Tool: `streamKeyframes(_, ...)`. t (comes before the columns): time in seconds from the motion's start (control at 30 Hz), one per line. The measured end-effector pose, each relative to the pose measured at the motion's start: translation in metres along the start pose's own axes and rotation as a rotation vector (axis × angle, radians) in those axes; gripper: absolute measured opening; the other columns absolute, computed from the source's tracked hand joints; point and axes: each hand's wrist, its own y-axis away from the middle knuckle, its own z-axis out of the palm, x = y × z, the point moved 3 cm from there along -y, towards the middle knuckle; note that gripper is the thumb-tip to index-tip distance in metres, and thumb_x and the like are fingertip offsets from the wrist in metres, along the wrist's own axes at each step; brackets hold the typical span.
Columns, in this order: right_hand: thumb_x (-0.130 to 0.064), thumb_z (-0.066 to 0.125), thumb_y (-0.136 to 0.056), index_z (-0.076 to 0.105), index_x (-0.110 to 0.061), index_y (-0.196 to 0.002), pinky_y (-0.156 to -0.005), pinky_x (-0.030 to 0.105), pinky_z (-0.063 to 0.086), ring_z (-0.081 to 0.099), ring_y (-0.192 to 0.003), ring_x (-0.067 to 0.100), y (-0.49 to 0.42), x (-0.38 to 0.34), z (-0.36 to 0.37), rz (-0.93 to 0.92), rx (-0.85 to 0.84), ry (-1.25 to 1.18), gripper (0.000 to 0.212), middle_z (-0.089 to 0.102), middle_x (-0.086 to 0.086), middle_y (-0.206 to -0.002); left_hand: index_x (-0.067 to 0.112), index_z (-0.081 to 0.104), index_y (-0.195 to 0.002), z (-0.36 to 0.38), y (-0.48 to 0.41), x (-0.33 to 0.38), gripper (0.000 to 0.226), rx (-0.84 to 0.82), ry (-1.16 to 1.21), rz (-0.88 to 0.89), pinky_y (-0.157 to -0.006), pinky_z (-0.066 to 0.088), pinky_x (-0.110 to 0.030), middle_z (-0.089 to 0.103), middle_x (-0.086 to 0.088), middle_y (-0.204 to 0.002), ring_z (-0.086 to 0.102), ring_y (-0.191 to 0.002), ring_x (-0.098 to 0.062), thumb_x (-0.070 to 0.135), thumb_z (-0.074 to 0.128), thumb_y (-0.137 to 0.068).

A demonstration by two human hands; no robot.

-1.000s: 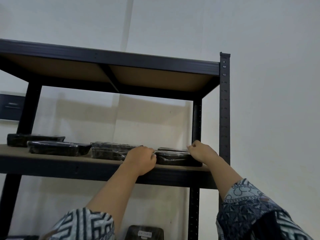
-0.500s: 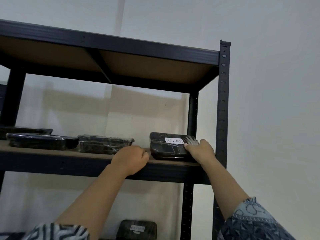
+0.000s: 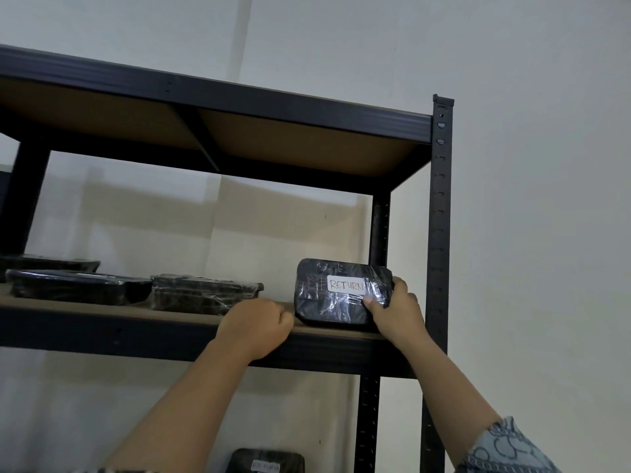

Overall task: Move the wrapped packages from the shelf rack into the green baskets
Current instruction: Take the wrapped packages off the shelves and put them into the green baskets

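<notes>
The shelf rack (image 3: 440, 233) holds four wrapped packages on its middle shelf (image 3: 136, 331). The far-left package (image 3: 51, 264), second package (image 3: 78, 288) and third package (image 3: 205, 295) lie flat in a row toward 9 o'clock. The labelled package (image 3: 321, 302) stands at the 3 o'clock end, tilted up on its lower edge, with its white label (image 3: 345, 285) reading RETURN. A lower package (image 3: 266, 460) sits one level down, at 6 o'clock. My right hand (image 3: 396, 312) grips the labelled package's right end, with my thumb (image 3: 370, 300) on its front face and my fingers wrapped behind. My left hand (image 3: 256, 327) is curled into a fist holding nothing, resting on the shelf's front edge just beside the package at its 8 o'clock; I cannot tell if they touch. One second ago this package lay flat with both hands at its ends; half a second ago it was tipped less steeply.
</notes>
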Motion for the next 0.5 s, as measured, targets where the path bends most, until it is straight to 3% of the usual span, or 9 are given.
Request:
streamKeyframes(0.1,-0.030,0.059,-0.092,0.030,-0.010,-0.143,-0.096,0.035,0.044,0.050,-0.118,0.033,-0.001,-0.004,-0.001,0.007,-0.033,0.069,0.062,0.041,0.019,-0.133,0.013,0.051,-0.066,0.001,0.001,0.000,0.036,0.007,0.003,-0.002,-0.057,0.034,-0.030,0.054,-0.003,-0.067,0.051,-0.064,-0.017,0.030,0.032,-0.092)
streamKeyframes(0.27,-0.036,0.048,-0.097,0.034,-0.004,-0.138,-0.088,0.033,0.044,0.056,-0.098,0.029,-0.008,-0.016,-0.003,0.059,-0.194,0.291,0.054,0.028,0.019,-0.139,0.015,0.052,-0.067,-0.001,0.000,0.001,0.035,0.005,0.003,0.005,-0.053,0.033,-0.028,0.052,0.000,-0.065,0.049,-0.061,-0.013,0.030,0.032,-0.092)
streamKeyframes(0.33,-0.036,0.040,-0.100,0.041,-0.002,-0.133,-0.084,0.032,0.041,0.052,-0.090,0.024,-0.012,-0.023,-0.006,0.074,-0.285,0.435,0.047,0.038,0.021,-0.135,0.016,0.050,-0.065,-0.001,0.001,0.001,0.035,0.007,0.005,0.009,-0.051,0.032,-0.027,0.051,0.001,-0.064,0.046,-0.058,-0.012,0.030,0.033,-0.092)
streamKeyframes(0.4,-0.032,0.036,-0.101,0.050,-0.004,-0.121,-0.081,0.032,0.043,0.053,-0.091,0.026,-0.017,-0.031,-0.010,0.070,-0.401,0.526,0.037,0.051,0.017,-0.115,0.016,0.053,-0.067,-0.001,0.001,0.000,0.035,0.014,-0.003,0.010,-0.053,0.031,-0.028,0.051,0.002,-0.063,0.046,-0.057,-0.012,0.031,0.033,-0.092)
streamKeyframes(0.5,-0.027,0.039,-0.099,0.051,-0.005,-0.110,-0.072,0.032,0.050,0.056,-0.080,0.025,-0.018,-0.043,-0.017,0.107,-0.560,0.585,0.027,0.052,0.014,-0.109,0.016,0.052,-0.066,-0.001,0.001,0.001,0.037,0.013,-0.013,0.007,-0.054,0.031,-0.029,0.050,0.002,-0.063,0.047,-0.058,-0.012,0.032,0.032,-0.092)
